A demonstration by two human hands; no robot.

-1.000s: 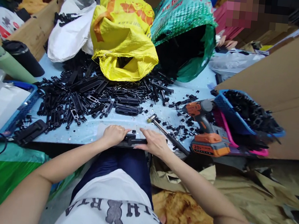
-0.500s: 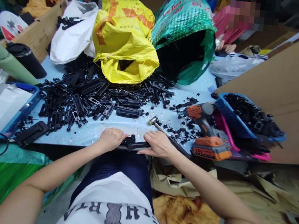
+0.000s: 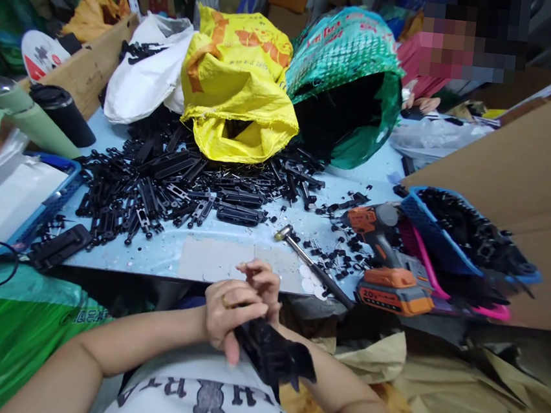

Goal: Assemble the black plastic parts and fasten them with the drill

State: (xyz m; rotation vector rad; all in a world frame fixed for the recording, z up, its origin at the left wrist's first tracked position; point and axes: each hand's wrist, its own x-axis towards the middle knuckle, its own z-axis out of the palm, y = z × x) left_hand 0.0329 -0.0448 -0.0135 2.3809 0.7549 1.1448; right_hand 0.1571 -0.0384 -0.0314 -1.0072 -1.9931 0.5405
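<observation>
My left hand, with a ring on one finger, is closed round a black plastic part in front of my shirt. Right behind it is my right hand, its fingers curled near the top end of that part; whether they grip it is hidden. The part slants down to the right over my right forearm and is blurred. Beyond the table's front edge lie a pale flat plate and a hammer with a dark handle.
Black parts are heaped below a yellow sack, a white bag and a green sack. An orange drill and blue basket stand right. A person's hands show at the back right.
Both hands have moved from the table edge back toward my body and come together, bringing the black part along. The pale plate is uncovered. The view has shifted slightly.
</observation>
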